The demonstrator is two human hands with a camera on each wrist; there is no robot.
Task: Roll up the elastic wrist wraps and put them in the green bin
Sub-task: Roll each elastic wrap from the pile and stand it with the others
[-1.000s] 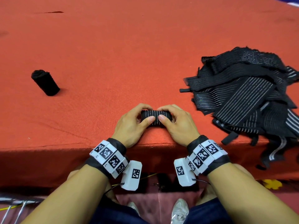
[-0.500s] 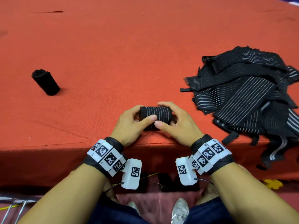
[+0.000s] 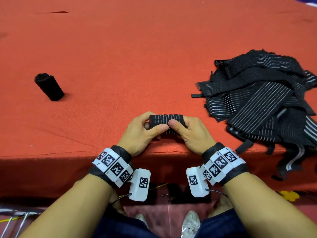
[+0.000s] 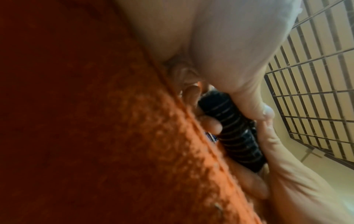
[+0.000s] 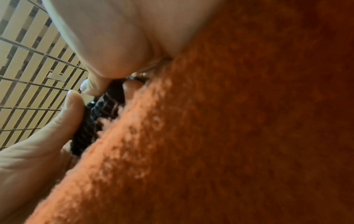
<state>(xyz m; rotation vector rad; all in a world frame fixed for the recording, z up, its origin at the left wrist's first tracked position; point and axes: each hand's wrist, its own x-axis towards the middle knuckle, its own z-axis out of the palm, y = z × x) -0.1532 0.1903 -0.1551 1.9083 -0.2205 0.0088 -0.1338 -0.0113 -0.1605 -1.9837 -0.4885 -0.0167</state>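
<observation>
A black, white-striped wrist wrap (image 3: 165, 119) is rolled into a short cylinder just above the near edge of the orange table (image 3: 154, 57). Both hands grip it: my left hand (image 3: 142, 130) holds its left end and my right hand (image 3: 189, 133) its right end, thumbs meeting on the near side. The left wrist view shows the roll (image 4: 233, 131) between thumb and fingers; the right wrist view shows the roll (image 5: 95, 118) pinched the same way. A finished black roll (image 3: 49, 87) lies at the far left. No green bin is in view.
A heap of unrolled black striped wraps (image 3: 260, 102) covers the right side of the table and hangs over its front edge. My shoes (image 3: 190, 224) and metal bars (image 3: 15, 222) show below the table.
The roll has been lifted a little off the cloth and turned further; it now looks thicker and its striped side faces up. Both hands stayed near the table's front edge.
</observation>
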